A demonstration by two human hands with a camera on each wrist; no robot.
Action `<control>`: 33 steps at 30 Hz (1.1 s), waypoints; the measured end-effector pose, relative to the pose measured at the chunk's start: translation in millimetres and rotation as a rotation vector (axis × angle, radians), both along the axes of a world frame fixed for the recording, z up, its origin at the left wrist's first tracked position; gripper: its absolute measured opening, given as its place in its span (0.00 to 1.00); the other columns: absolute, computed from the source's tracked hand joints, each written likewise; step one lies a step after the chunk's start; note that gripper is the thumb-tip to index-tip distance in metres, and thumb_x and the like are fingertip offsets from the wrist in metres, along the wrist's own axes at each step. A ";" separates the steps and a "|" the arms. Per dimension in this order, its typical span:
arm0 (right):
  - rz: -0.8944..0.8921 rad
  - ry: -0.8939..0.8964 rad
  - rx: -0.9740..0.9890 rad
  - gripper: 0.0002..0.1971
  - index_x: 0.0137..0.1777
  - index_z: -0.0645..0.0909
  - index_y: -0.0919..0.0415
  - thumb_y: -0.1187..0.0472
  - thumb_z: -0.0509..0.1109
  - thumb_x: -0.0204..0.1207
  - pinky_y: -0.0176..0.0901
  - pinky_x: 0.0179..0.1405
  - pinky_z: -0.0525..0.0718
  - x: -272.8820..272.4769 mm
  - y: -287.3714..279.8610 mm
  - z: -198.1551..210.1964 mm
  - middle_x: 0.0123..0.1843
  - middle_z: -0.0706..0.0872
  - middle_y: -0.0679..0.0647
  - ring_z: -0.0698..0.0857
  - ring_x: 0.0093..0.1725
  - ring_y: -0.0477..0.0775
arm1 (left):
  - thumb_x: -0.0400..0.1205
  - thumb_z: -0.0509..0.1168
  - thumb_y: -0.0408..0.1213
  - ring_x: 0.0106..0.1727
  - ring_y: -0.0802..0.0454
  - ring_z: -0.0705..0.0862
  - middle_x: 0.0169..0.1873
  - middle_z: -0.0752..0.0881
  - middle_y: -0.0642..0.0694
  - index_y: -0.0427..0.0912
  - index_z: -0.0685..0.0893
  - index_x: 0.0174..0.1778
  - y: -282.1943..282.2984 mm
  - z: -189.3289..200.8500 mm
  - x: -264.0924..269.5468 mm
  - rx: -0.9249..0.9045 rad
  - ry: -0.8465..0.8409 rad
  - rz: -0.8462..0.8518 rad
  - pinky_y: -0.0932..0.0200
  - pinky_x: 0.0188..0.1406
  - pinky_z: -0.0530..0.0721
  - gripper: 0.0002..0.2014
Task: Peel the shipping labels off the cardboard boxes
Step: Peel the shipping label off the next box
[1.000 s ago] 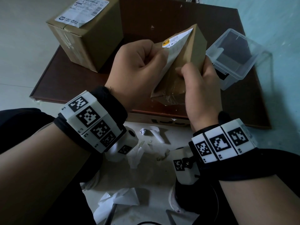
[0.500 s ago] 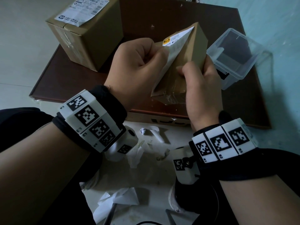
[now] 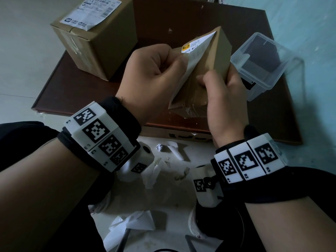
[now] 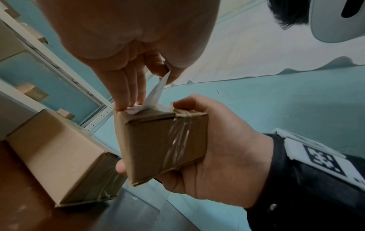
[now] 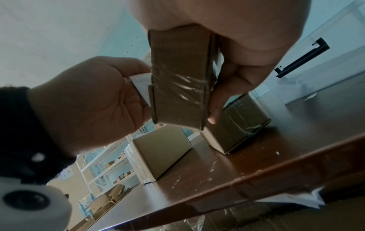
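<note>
A small brown cardboard box (image 3: 212, 57) is held tilted above the dark board, its taped end (image 4: 177, 140) toward me. My right hand (image 3: 218, 77) grips it, thumb on the near face and fingers behind. A white shipping label (image 3: 197, 46) with a yellow mark still sticks near the top of the box. Its lower part is lifted off as a flap (image 4: 158, 89). My left hand (image 3: 181, 60) is curled and pinches this flap between thumb and fingers (image 4: 128, 93). In the right wrist view the box (image 5: 177, 78) hides most of the flap (image 5: 140, 86).
A larger cardboard box (image 3: 94, 42) with its own white label (image 3: 91, 11) stands at the board's far left. A clear plastic container (image 3: 261, 64) sits at the right. The brown board (image 3: 81, 88) lies on a pale floor with torn paper scraps (image 3: 138, 222) near my knees.
Very little: the small box and both hands have shifted slightly. The left hand still pinches the label flap and the right hand still holds the box.
</note>
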State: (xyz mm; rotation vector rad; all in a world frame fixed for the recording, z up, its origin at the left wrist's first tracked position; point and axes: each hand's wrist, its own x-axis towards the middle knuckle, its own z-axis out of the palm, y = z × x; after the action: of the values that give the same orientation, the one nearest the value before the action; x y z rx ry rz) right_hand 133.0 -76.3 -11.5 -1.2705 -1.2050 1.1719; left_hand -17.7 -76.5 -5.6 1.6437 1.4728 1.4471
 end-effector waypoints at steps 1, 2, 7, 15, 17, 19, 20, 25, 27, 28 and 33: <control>0.001 0.000 -0.002 0.21 0.73 0.83 0.55 0.57 0.70 0.79 0.30 0.41 0.86 -0.1 -0.1 0.2 0.56 0.91 0.50 0.89 0.50 0.43 | 0.86 0.67 0.36 0.30 0.35 0.76 0.28 0.80 0.27 0.25 0.79 0.32 0.2 -0.1 -0.1 -0.001 -0.001 -0.001 0.48 0.29 0.73 0.20; 0.001 -0.003 -0.005 0.21 0.73 0.83 0.54 0.57 0.71 0.79 0.30 0.42 0.86 0.0 0.1 0.4 0.56 0.91 0.50 0.89 0.50 0.44 | 0.86 0.67 0.36 0.29 0.38 0.75 0.28 0.80 0.28 0.26 0.79 0.32 0.3 0.0 -0.2 -0.003 -0.004 -0.001 0.50 0.29 0.73 0.20; 0.000 -0.007 -0.005 0.20 0.74 0.82 0.54 0.58 0.71 0.81 0.31 0.43 0.86 0.0 -0.2 0.5 0.57 0.91 0.50 0.90 0.52 0.45 | 0.86 0.67 0.36 0.29 0.40 0.74 0.27 0.80 0.28 0.25 0.79 0.31 0.5 0.2 -0.3 -0.011 -0.024 0.000 0.49 0.29 0.73 0.20; 0.001 -0.015 -0.016 0.27 0.75 0.81 0.53 0.53 0.70 0.75 0.29 0.43 0.86 -1.2 0.2 0.7 0.59 0.90 0.50 0.90 0.52 0.44 | 0.85 0.68 0.36 0.37 0.28 0.84 0.26 0.80 0.27 0.28 0.79 0.29 2.0 -1.9 -1.0 0.000 -0.053 -0.025 0.39 0.33 0.80 0.20; 0.002 -0.012 -0.014 0.26 0.75 0.81 0.54 0.53 0.70 0.75 0.29 0.42 0.86 -1.5 0.3 0.7 0.58 0.90 0.50 0.90 0.52 0.44 | 0.85 0.68 0.37 0.38 0.28 0.85 0.27 0.80 0.26 0.27 0.78 0.30 2.3 -1.8 -1.3 0.001 -0.053 -0.030 0.37 0.34 0.80 0.21; -0.004 -0.015 -0.014 0.25 0.74 0.82 0.54 0.53 0.70 0.76 0.29 0.41 0.85 -1.4 0.3 0.6 0.57 0.90 0.50 0.89 0.50 0.44 | 0.85 0.67 0.36 0.36 0.28 0.84 0.24 0.79 0.27 0.27 0.78 0.29 2.1 -1.3 -1.3 0.002 -0.051 -0.029 0.36 0.35 0.80 0.20; -0.007 -0.016 -0.015 0.23 0.73 0.82 0.55 0.54 0.70 0.77 0.29 0.40 0.85 -1.1 0.5 0.2 0.56 0.90 0.50 0.89 0.49 0.43 | 0.85 0.67 0.35 0.35 0.28 0.83 0.24 0.79 0.28 0.26 0.77 0.29 2.0 -1.0 -1.5 0.003 -0.052 -0.029 0.36 0.34 0.80 0.20; -0.014 -0.030 -0.030 0.23 0.73 0.82 0.52 0.53 0.70 0.77 0.35 0.45 0.89 -1.8 0.1 0.4 0.57 0.91 0.50 0.90 0.53 0.47 | 0.85 0.67 0.36 0.36 0.27 0.83 0.25 0.78 0.27 0.26 0.77 0.30 2.2 -0.4 -1.0 0.008 -0.029 -0.024 0.37 0.32 0.79 0.21; -0.011 -0.024 -0.033 0.22 0.73 0.82 0.53 0.54 0.70 0.79 0.34 0.45 0.89 -2.1 -0.3 1.2 0.58 0.91 0.50 0.90 0.54 0.47 | 0.85 0.67 0.36 0.36 0.27 0.83 0.26 0.79 0.27 0.26 0.78 0.30 2.2 -0.9 -0.8 0.012 -0.026 -0.020 0.37 0.31 0.79 0.21; -0.011 -0.018 -0.035 0.19 0.73 0.82 0.53 0.57 0.71 0.82 0.33 0.45 0.88 -1.7 -0.3 1.4 0.57 0.91 0.50 0.90 0.54 0.48 | 0.85 0.67 0.36 0.37 0.27 0.84 0.27 0.80 0.26 0.25 0.78 0.30 2.2 -1.2 -0.9 0.013 -0.024 -0.017 0.37 0.31 0.78 0.20; -0.011 -0.017 -0.046 0.18 0.72 0.83 0.54 0.58 0.71 0.83 0.31 0.43 0.87 -0.5 -1.0 1.4 0.56 0.91 0.50 0.90 0.52 0.47 | 0.85 0.67 0.36 0.33 0.30 0.79 0.27 0.79 0.27 0.25 0.78 0.31 2.5 -1.6 -1.5 0.015 0.002 -0.009 0.41 0.30 0.76 0.20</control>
State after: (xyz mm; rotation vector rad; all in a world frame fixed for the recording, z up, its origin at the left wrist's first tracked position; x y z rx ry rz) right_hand 132.5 -77.2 -10.1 -1.3223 -1.1875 1.1891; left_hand -19.2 -74.0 -7.2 1.6592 1.4575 1.4559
